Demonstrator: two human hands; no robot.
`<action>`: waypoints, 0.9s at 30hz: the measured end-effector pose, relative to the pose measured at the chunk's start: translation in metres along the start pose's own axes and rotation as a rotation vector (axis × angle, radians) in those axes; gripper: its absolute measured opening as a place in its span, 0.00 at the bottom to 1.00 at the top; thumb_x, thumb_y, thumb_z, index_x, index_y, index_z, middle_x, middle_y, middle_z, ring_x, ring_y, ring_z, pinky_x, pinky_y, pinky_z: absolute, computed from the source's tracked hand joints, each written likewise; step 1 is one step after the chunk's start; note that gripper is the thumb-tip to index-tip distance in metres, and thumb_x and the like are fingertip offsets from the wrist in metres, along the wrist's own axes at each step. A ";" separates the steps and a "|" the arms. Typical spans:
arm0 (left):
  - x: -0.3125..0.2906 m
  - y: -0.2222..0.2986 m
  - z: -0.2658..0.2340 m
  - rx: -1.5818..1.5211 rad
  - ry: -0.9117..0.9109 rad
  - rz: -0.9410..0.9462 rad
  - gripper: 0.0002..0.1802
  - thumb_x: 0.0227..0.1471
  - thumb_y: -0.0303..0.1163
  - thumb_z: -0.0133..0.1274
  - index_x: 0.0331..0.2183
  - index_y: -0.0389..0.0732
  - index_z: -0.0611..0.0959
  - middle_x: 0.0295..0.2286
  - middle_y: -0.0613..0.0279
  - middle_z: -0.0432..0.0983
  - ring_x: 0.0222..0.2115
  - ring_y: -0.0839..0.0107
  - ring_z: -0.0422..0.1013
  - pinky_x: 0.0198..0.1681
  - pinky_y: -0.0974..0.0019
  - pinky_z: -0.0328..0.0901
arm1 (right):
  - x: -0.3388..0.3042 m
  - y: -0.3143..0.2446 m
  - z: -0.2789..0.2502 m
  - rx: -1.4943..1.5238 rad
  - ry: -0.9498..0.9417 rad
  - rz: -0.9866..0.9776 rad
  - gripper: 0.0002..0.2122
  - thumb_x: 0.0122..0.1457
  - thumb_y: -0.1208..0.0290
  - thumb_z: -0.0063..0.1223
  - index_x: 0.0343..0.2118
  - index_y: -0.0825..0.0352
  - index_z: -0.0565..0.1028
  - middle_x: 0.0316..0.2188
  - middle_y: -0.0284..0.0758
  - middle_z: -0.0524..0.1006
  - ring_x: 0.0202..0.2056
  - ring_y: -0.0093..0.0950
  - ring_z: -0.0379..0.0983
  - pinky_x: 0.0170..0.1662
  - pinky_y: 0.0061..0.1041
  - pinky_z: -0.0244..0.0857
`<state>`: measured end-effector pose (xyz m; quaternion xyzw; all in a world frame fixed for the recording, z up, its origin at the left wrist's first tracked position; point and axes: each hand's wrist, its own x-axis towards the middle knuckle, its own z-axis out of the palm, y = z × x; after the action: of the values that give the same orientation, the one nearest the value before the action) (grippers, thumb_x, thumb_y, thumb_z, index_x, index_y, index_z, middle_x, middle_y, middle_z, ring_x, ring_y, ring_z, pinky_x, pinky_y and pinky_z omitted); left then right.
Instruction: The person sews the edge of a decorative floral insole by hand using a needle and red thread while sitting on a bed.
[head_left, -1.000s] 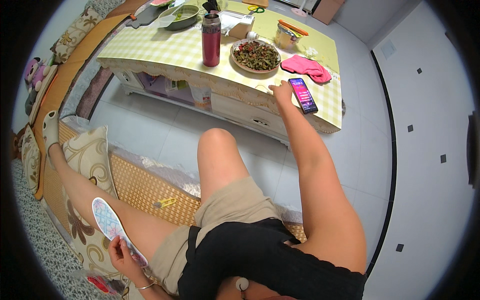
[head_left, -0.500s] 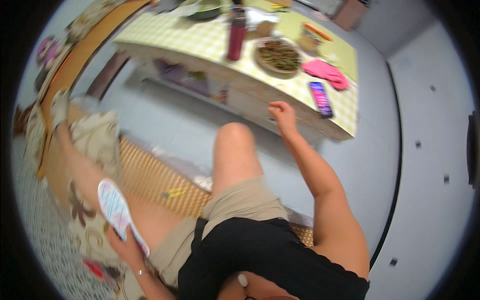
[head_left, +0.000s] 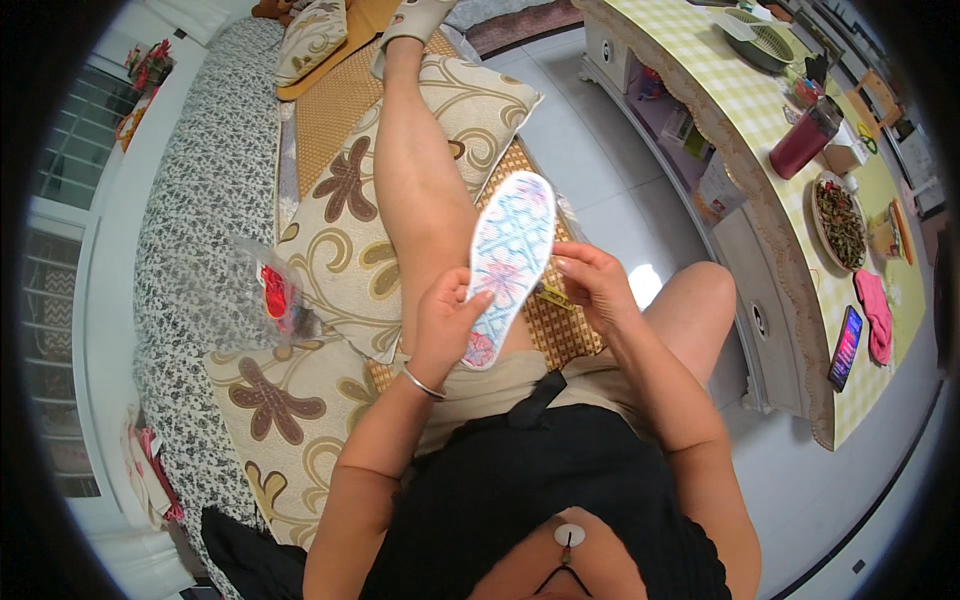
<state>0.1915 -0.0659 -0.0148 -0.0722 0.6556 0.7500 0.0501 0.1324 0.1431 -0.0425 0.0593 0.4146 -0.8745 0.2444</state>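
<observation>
A white shoe insole (head_left: pixel 513 235) with blue and pink stitched lines stands tilted over my lap. My left hand (head_left: pixel 445 318) grips its lower left edge, thumb across the patterned face. At the insole's right edge is my right hand (head_left: pixel 598 290), thumb and forefinger pinched together. Whatever they hold, if anything, is too small to make out. Just behind those fingers, a small yellow tool (head_left: pixel 556 296) lies on the woven mat (head_left: pixel 562 330), partly covered by the hand.
To my left are patterned cushions (head_left: pixel 330 250) and a clear plastic bag (head_left: pixel 285 295) with red contents. On the right, a checked-cloth table (head_left: pixel 800 225) carries a maroon bottle (head_left: pixel 806 138), a dish of dried plant pieces (head_left: pixel 840 220), a pink cloth (head_left: pixel 873 315) and a phone (head_left: pixel 846 347).
The view has swung left. The insole has come up from beside my left leg to over my lap. My right hand has moved from near the table to the insole's edge.
</observation>
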 end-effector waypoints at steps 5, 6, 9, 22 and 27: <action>-0.001 -0.011 0.028 -0.087 -0.114 -0.177 0.10 0.52 0.20 0.50 0.39 0.31 0.72 0.32 0.59 0.76 0.30 0.79 0.72 0.33 0.76 0.67 | 0.012 0.002 -0.002 -0.057 0.063 -0.163 0.09 0.49 0.78 0.58 0.35 0.71 0.76 0.25 0.30 0.77 0.20 0.11 0.64 0.22 0.11 0.53; 0.000 -0.019 0.025 -0.014 -0.157 -0.200 0.10 0.53 0.23 0.50 0.39 0.31 0.74 0.31 0.62 0.75 0.28 0.80 0.70 0.32 0.76 0.67 | 0.011 -0.004 -0.004 -0.095 0.086 -0.214 0.09 0.49 0.79 0.57 0.34 0.72 0.76 0.26 0.30 0.77 0.21 0.12 0.66 0.23 0.11 0.55; 0.001 -0.034 0.017 -0.023 -0.259 -0.268 0.14 0.54 0.24 0.48 0.43 0.30 0.74 0.34 0.63 0.76 0.31 0.80 0.71 0.36 0.74 0.67 | 0.020 -0.004 -0.023 -0.144 0.122 -0.226 0.07 0.51 0.82 0.54 0.34 0.74 0.76 0.28 0.33 0.78 0.26 0.18 0.72 0.32 0.16 0.65; 0.016 -0.035 0.038 0.290 -0.268 -0.429 0.16 0.51 0.24 0.49 0.44 0.35 0.72 0.30 0.54 0.76 0.31 0.66 0.74 0.32 0.68 0.67 | 0.073 0.027 -0.095 -0.050 0.194 0.020 0.05 0.51 0.75 0.55 0.31 0.67 0.75 0.23 0.28 0.76 0.15 0.12 0.60 0.16 0.12 0.47; -0.003 -0.033 0.033 0.985 -0.190 0.087 0.24 0.43 0.27 0.54 0.45 0.33 0.70 0.38 0.41 0.71 0.41 0.47 0.67 0.45 0.55 0.63 | 0.090 0.035 -0.093 -0.202 0.201 0.021 0.06 0.49 0.77 0.55 0.32 0.70 0.76 0.24 0.30 0.76 0.16 0.14 0.63 0.17 0.15 0.52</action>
<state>0.1984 -0.0290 -0.0422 0.0558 0.9266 0.3563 0.1065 0.0610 0.1604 -0.1543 0.1257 0.5224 -0.8154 0.2155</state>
